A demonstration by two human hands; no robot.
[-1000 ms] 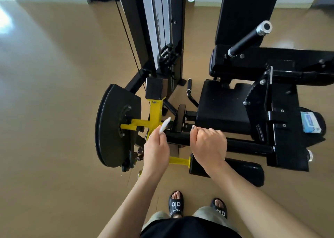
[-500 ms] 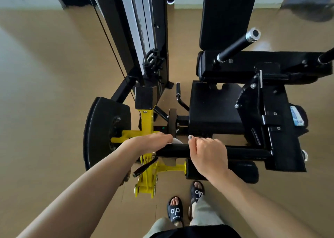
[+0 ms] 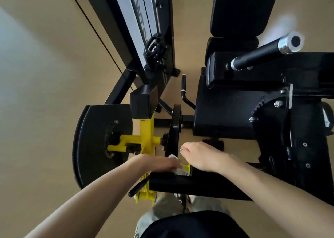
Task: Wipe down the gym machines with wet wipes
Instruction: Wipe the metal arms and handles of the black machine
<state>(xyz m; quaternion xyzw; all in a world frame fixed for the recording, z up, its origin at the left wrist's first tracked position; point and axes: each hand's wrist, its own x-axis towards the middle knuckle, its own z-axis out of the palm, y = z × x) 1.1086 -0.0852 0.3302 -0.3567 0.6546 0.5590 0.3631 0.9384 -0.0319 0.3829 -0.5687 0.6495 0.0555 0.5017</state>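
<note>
Now left hand (image 3: 155, 162) presses wipe (image 3: 178, 169) flat on pad (image 3: 180, 183); right hand (image 3: 202, 156) curled, contents unclear.

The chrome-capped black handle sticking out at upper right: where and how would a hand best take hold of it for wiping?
Grip the black shaft of the handle, partway between its chrome end cap and the machine frame, wrapping the fingers round it from above. It is a long round bar that juts up toward the camera, with open space around it. Both the left hand and right hand are busy lower down.
</note>
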